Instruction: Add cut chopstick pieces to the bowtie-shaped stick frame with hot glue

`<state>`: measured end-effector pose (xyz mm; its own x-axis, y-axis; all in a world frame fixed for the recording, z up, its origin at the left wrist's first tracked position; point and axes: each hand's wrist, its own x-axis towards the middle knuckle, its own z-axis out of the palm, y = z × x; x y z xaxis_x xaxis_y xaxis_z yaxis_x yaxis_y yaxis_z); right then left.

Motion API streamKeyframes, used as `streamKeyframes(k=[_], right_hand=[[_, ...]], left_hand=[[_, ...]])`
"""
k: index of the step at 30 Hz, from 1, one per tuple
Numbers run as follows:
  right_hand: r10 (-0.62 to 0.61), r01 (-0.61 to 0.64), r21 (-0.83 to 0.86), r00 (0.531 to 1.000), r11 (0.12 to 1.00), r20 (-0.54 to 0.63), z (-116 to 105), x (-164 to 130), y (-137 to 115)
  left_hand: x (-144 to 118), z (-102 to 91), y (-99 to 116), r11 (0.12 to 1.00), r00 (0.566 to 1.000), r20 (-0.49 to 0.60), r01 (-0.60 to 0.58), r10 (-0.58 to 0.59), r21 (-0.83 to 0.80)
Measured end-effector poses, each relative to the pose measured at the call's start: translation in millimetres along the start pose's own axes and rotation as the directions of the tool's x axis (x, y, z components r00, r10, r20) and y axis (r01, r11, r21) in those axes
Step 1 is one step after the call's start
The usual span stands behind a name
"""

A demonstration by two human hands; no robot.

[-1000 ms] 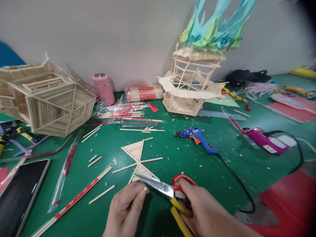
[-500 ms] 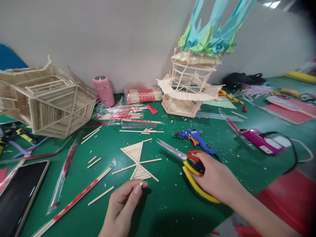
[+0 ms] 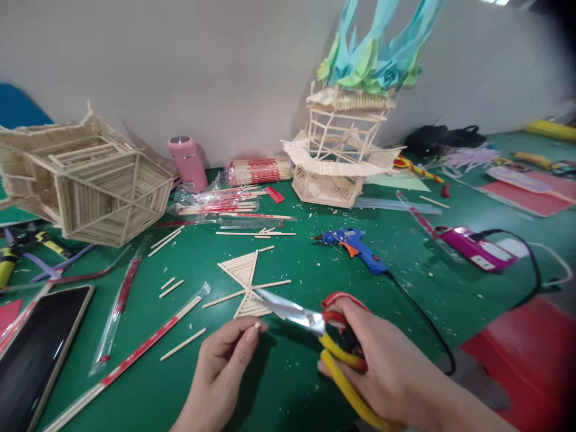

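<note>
Left hand (image 3: 222, 366): we pinch what looks like a stick stub (image 3: 257, 326). Right hand (image 3: 387, 366): grips scissors (image 3: 315, 327); blades near fingertips, so a nick or flying offcut is possible.

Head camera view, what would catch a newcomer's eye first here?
Nearest the camera, the right hand holds red-and-yellow scissors, blades pointing at a tiny stick piece pinched in the left hand. Behind, by the wall, a stick tower topped with blue-green paper stands on the green table.
</note>
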<state>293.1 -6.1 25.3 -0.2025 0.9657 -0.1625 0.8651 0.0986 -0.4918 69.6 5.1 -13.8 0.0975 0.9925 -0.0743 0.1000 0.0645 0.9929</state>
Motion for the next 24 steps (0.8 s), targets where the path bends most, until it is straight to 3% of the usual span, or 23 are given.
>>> streamKeyframes(k=[6, 14, 24], right_hand=[[-0.029, 0.028, 0.011, 0.998, 1.0, 0.054, 10.6, -9.1, -11.1], [-0.074, 0.074, 0.018, 0.997, 0.997, 0.03, 8.0, -6.2, -16.8], [-0.062, 0.053, 0.068, 0.989, 0.996, 0.135, 1.4, -2.6, -21.8]], left_hand=[[-0.6, -5.3, -6.9, 0.996, 0.996, 0.019, -0.086, 0.087, -0.025], [0.8, -9.1, -8.2, 0.975, 0.974, 0.041, -0.223, 0.223, 0.001], [4.7, -12.5, -4.6, 0.939, 0.937, 0.101, -0.34, 0.333, 0.051]])
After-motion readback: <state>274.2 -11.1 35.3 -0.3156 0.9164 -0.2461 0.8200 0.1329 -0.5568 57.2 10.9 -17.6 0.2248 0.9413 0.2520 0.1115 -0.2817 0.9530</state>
